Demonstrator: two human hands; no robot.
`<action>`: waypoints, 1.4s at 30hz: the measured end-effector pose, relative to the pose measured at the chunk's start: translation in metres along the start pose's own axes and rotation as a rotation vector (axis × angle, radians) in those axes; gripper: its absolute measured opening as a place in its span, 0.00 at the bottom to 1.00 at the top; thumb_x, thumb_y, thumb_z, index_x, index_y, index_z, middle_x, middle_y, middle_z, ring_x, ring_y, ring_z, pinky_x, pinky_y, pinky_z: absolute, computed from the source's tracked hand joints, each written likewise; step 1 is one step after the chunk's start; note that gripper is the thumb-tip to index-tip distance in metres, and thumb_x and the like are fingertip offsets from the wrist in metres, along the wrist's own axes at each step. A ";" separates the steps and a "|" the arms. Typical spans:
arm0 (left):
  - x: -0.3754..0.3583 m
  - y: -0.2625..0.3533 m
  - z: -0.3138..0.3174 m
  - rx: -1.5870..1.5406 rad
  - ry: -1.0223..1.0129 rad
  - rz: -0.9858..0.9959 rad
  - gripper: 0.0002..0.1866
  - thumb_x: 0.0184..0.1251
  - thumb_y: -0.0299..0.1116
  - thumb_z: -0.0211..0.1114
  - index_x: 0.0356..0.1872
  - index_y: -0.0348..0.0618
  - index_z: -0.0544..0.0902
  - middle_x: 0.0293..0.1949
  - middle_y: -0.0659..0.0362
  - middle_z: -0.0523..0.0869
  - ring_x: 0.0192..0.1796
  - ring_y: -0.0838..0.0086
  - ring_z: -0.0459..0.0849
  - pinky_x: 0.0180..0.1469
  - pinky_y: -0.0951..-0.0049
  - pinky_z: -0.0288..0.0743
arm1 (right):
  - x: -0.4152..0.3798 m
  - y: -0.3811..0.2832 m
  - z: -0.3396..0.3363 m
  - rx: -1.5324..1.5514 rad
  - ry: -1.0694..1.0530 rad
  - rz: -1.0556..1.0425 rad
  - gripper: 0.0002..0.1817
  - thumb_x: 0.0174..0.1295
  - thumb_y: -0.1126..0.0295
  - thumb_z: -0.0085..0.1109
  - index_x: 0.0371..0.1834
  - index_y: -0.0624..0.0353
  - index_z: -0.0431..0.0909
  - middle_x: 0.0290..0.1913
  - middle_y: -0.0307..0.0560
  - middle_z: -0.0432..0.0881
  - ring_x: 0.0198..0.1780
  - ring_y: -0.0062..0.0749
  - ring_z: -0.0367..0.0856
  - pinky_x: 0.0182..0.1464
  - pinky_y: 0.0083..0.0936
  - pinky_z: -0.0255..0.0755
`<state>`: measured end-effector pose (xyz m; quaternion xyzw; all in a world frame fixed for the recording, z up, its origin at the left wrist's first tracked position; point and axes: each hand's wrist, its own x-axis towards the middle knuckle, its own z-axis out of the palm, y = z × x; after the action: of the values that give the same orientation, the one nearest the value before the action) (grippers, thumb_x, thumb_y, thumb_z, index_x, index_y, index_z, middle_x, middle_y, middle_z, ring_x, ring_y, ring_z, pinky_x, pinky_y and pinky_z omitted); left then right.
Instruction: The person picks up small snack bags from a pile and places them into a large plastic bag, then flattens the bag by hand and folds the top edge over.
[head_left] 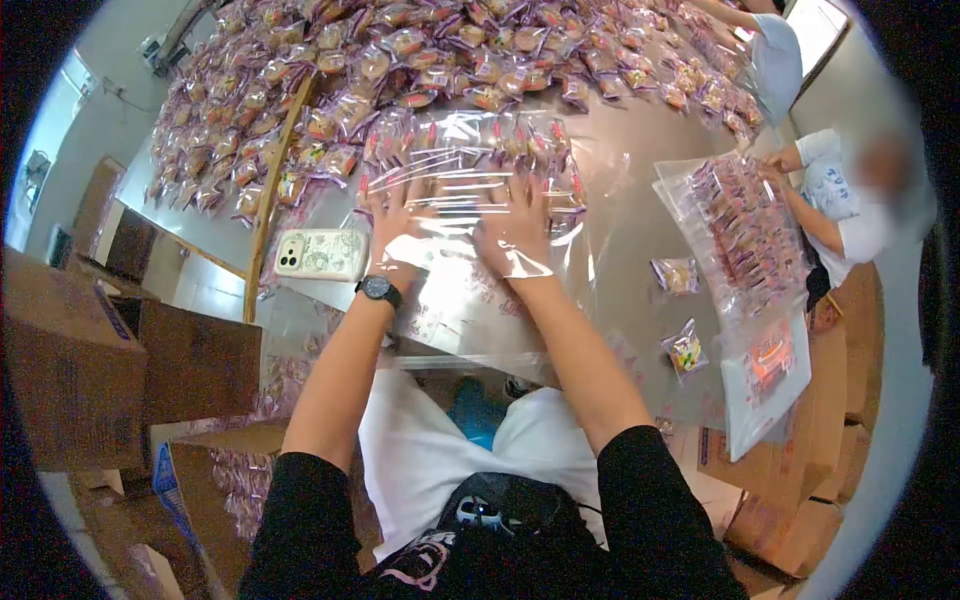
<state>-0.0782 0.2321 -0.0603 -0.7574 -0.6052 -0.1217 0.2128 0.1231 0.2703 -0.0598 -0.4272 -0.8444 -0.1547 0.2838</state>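
Both hands reach into a large clear plastic bag point(455, 310) lying on the table, its film glinting over them. My left hand point(397, 228), with a black watch point(378, 289) on the wrist, has its fingers stretched forward. My right hand point(515, 225) lies to the right with fingers spread. At the fingertips, rows of small wrapped snack packets point(470, 140) fill the far end of the bag. Glare hides part of the film and whether the fingers press on the packets. A phone in a pale patterned case point(322, 255) rests left of my left hand.
A big heap of wrapped packets point(400, 65) covers the table's far side, crossed by a wooden strip point(275, 195). Two loose packets point(684, 348) lie at right. There a co-worker point(835, 195) handles a filled bag point(745, 225). Cardboard boxes point(195, 360) stand at left.
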 end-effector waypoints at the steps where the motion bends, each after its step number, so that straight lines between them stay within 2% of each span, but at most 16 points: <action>1: -0.002 -0.004 -0.008 -0.029 -0.037 0.021 0.44 0.63 0.52 0.69 0.81 0.64 0.65 0.78 0.49 0.68 0.79 0.42 0.63 0.80 0.29 0.44 | 0.002 -0.001 -0.014 0.012 0.019 -0.011 0.31 0.62 0.52 0.67 0.70 0.43 0.79 0.73 0.49 0.76 0.75 0.51 0.70 0.79 0.59 0.51; 4: 0.001 0.004 -0.025 -0.064 0.006 -0.033 0.39 0.59 0.44 0.73 0.75 0.63 0.73 0.76 0.49 0.72 0.78 0.45 0.67 0.79 0.32 0.51 | -0.001 0.001 -0.004 0.035 0.069 0.004 0.29 0.60 0.55 0.69 0.67 0.40 0.82 0.67 0.44 0.81 0.71 0.49 0.74 0.77 0.55 0.55; 7: 0.004 0.005 -0.021 -0.146 0.025 -0.101 0.29 0.66 0.42 0.67 0.70 0.62 0.79 0.73 0.54 0.76 0.76 0.49 0.70 0.79 0.33 0.53 | -0.010 0.015 0.014 0.138 0.122 -0.017 0.29 0.58 0.56 0.70 0.67 0.39 0.82 0.64 0.42 0.84 0.70 0.47 0.76 0.77 0.51 0.57; 11: 0.003 0.017 -0.010 -0.081 0.154 -0.123 0.30 0.66 0.43 0.68 0.72 0.61 0.77 0.74 0.53 0.75 0.76 0.51 0.70 0.80 0.34 0.50 | -0.009 0.011 0.025 0.072 0.056 -0.003 0.31 0.58 0.58 0.70 0.68 0.39 0.81 0.65 0.41 0.84 0.71 0.47 0.75 0.78 0.51 0.58; 14: 0.002 0.018 -0.019 -0.060 0.006 -0.147 0.39 0.59 0.49 0.75 0.73 0.54 0.75 0.77 0.55 0.70 0.80 0.53 0.63 0.81 0.36 0.46 | -0.004 0.001 -0.001 0.009 0.084 -0.010 0.29 0.63 0.61 0.64 0.70 0.50 0.79 0.68 0.48 0.81 0.74 0.48 0.73 0.79 0.54 0.57; 16: -0.004 0.022 -0.012 -0.156 0.066 -0.196 0.42 0.64 0.50 0.72 0.77 0.47 0.69 0.78 0.53 0.68 0.82 0.58 0.60 0.82 0.35 0.43 | -0.012 0.001 -0.004 0.040 0.126 -0.009 0.29 0.65 0.62 0.61 0.70 0.56 0.77 0.70 0.52 0.80 0.75 0.49 0.71 0.79 0.56 0.56; 21: -0.031 0.029 -0.040 -0.158 -0.012 -0.057 0.33 0.72 0.43 0.63 0.75 0.42 0.72 0.79 0.51 0.69 0.84 0.57 0.58 0.83 0.32 0.36 | -0.041 0.010 -0.045 0.122 -0.060 -0.012 0.30 0.64 0.65 0.60 0.69 0.67 0.75 0.69 0.60 0.77 0.76 0.57 0.68 0.81 0.57 0.53; 24: -0.056 0.038 -0.041 -0.008 -0.037 -0.023 0.32 0.74 0.42 0.61 0.75 0.37 0.71 0.78 0.48 0.68 0.84 0.54 0.58 0.82 0.31 0.36 | -0.072 0.003 -0.043 0.602 -0.025 0.103 0.28 0.64 0.66 0.61 0.67 0.69 0.76 0.68 0.62 0.77 0.76 0.60 0.68 0.80 0.56 0.55; 25: -0.066 0.041 -0.051 -0.025 -0.063 0.020 0.33 0.75 0.43 0.62 0.75 0.36 0.70 0.79 0.45 0.67 0.84 0.52 0.56 0.83 0.32 0.38 | -0.058 -0.006 -0.073 0.371 -0.124 -0.010 0.25 0.63 0.69 0.62 0.63 0.69 0.77 0.65 0.64 0.77 0.75 0.61 0.68 0.78 0.54 0.59; 29: -0.111 0.035 -0.086 -0.151 -0.260 0.092 0.33 0.74 0.44 0.64 0.74 0.36 0.70 0.78 0.47 0.68 0.83 0.54 0.60 0.84 0.39 0.44 | -0.098 -0.019 -0.117 0.435 -0.215 -0.011 0.23 0.59 0.71 0.67 0.58 0.66 0.79 0.66 0.61 0.77 0.75 0.59 0.69 0.76 0.53 0.63; 32: -0.123 0.018 -0.097 -0.142 -0.337 0.131 0.32 0.74 0.43 0.63 0.74 0.36 0.70 0.78 0.48 0.69 0.82 0.55 0.62 0.83 0.39 0.46 | -0.126 -0.018 -0.143 0.489 -0.223 0.018 0.29 0.59 0.70 0.64 0.67 0.62 0.76 0.69 0.60 0.78 0.77 0.55 0.69 0.79 0.49 0.59; 33: -0.128 0.015 -0.100 -0.155 -0.350 0.138 0.31 0.73 0.41 0.63 0.73 0.36 0.71 0.77 0.48 0.70 0.81 0.54 0.63 0.83 0.41 0.48 | -0.129 -0.017 -0.151 0.454 -0.202 0.075 0.22 0.58 0.69 0.69 0.57 0.60 0.79 0.67 0.60 0.78 0.74 0.55 0.70 0.76 0.51 0.62; 36: -0.132 0.002 -0.109 -0.180 -0.384 0.179 0.30 0.69 0.34 0.62 0.72 0.36 0.73 0.75 0.48 0.73 0.79 0.53 0.66 0.82 0.46 0.55 | -0.175 -0.004 -0.148 0.535 -0.089 0.145 0.22 0.58 0.68 0.72 0.55 0.60 0.79 0.59 0.56 0.82 0.65 0.53 0.78 0.68 0.51 0.68; 37: -0.133 0.009 -0.117 -0.216 -0.382 0.184 0.33 0.62 0.27 0.63 0.72 0.38 0.73 0.75 0.48 0.74 0.78 0.51 0.69 0.81 0.48 0.59 | -0.177 -0.005 -0.151 0.526 0.038 0.194 0.22 0.58 0.69 0.74 0.56 0.59 0.80 0.57 0.54 0.83 0.61 0.51 0.79 0.64 0.49 0.70; 40: -0.130 0.066 -0.114 -0.364 -0.333 0.170 0.30 0.66 0.27 0.61 0.71 0.41 0.75 0.72 0.49 0.76 0.77 0.53 0.71 0.81 0.48 0.60 | -0.152 -0.001 -0.166 0.397 0.226 0.344 0.22 0.57 0.71 0.75 0.55 0.59 0.81 0.49 0.48 0.86 0.53 0.47 0.83 0.55 0.42 0.75; 42: -0.112 0.108 -0.108 -0.413 -0.294 0.224 0.29 0.65 0.30 0.63 0.70 0.45 0.77 0.70 0.51 0.77 0.75 0.55 0.73 0.81 0.46 0.58 | -0.128 0.007 -0.166 0.255 0.114 0.422 0.19 0.57 0.73 0.75 0.51 0.58 0.83 0.46 0.47 0.87 0.49 0.46 0.85 0.51 0.39 0.77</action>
<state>0.0075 0.0657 -0.0332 -0.8564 -0.5045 -0.1070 -0.0240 0.2467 0.1095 -0.0065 -0.5456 -0.7317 -0.0082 0.4085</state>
